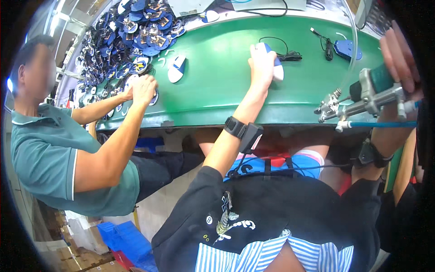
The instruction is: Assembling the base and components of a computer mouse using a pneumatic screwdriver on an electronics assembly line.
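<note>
My left hand (261, 68) is closed over a white and blue computer mouse (278, 72) on the green work surface. Its black cable (290, 56) lies coiled just beyond. At the far right, my right hand (398, 56) has its fingers against the dark green body of a metal tool (379, 84) with a nozzle end and hoses. The palm is hidden, but the fingers look wrapped round the body. Between the hands, farther back, rests a blue mouse part (348, 49) beside a bundled black cable (327, 47).
A co-worker (77, 149) at the left handles small parts by a big heap of blue mouse parts (136, 31). Another white and blue mouse (177, 69) lies on the green surface (213, 86). Blue bins (129, 242) stand at the lower left. A clear hose (353, 41) hangs at the right.
</note>
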Available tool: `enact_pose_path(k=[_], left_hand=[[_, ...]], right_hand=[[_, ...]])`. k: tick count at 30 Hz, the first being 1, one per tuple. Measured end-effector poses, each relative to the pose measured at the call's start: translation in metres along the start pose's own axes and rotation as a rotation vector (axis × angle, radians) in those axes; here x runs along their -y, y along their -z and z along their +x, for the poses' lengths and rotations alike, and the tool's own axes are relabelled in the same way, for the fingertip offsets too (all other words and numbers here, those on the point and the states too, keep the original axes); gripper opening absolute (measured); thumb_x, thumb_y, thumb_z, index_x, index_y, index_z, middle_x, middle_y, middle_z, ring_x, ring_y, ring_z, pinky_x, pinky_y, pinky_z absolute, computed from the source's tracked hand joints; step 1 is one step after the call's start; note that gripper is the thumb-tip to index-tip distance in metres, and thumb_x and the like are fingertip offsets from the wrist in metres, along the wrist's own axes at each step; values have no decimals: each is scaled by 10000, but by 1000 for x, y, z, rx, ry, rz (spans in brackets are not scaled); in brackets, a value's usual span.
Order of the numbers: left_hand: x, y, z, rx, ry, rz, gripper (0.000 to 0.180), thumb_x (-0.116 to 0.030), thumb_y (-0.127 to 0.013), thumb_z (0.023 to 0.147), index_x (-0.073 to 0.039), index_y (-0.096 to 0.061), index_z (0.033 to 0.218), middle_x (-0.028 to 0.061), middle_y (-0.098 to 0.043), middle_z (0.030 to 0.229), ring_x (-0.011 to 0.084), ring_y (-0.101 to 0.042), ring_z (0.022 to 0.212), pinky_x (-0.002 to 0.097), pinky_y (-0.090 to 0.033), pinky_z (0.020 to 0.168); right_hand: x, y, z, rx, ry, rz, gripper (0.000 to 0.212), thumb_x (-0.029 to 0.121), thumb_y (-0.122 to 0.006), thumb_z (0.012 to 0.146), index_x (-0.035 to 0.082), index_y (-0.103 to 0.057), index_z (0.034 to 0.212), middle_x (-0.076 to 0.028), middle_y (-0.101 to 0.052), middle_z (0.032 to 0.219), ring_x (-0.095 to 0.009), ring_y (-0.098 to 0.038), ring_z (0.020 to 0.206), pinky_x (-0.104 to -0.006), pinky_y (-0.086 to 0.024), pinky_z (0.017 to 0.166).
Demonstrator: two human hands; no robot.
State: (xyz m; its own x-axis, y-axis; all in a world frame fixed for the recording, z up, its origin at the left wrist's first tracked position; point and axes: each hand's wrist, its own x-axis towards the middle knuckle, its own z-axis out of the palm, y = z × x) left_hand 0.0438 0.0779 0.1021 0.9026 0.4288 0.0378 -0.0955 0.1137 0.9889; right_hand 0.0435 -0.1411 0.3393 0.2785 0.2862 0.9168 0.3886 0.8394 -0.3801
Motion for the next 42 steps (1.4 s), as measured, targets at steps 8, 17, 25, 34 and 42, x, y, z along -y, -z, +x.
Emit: enact_pose_path(k=[8, 17, 25, 34, 42], left_hand=[[2, -6, -5, 124, -362, 786, 1160, -398, -803, 770, 75, -93, 1556, 349, -352, 1384, 490, -381, 1286, 495, -359, 1112], [-1, 36, -31, 202, -483, 920, 1047, -346, -795, 816, 46, -159, 1550, 323, -371, 1388, 450, -387, 1319, 480, -356, 1128], [-13, 6, -13, 389, -700, 874, 706, -198, -753, 820, 13, -423, 1407, 259, -527, 1314, 413, -502, 1252, 460, -402, 1093], [8, -9, -2, 381, -568, 645, 747, -201, -740, 846, -12, -364, 1462, 233, -548, 1274, 376, -527, 1251, 433, -428, 1079], [14, -14, 10, 166, -588, 461, 399, -133, -687, 886, -1, -553, 1238, 161, -629, 1030, 299, -641, 939, 385, -527, 863]], right_hand=[[13, -35, -31, -393, -422, -328, 257, 254, -517, 1043, 3, -525, 1096, 68, -338, 581, -15, -311, 445, -169, -307, 473], [-16, -25, -38, -357, -480, -295, 220, 226, -515, 1033, 16, -482, 1094, 70, -328, 573, -17, -312, 446, -183, -272, 462], [-45, -32, -35, -389, -506, -264, 263, 273, -547, 1010, 16, -495, 1033, 83, -343, 524, -16, -311, 397, -200, -278, 430], [-48, -21, -45, -427, -508, -212, 264, 270, -564, 996, 20, -486, 1020, 70, -354, 534, -24, -309, 415, -202, -249, 434], [-55, -28, -34, -433, -533, -241, 216, 220, -532, 1010, 13, -474, 1032, 78, -344, 558, -16, -298, 425, -197, -243, 427]])
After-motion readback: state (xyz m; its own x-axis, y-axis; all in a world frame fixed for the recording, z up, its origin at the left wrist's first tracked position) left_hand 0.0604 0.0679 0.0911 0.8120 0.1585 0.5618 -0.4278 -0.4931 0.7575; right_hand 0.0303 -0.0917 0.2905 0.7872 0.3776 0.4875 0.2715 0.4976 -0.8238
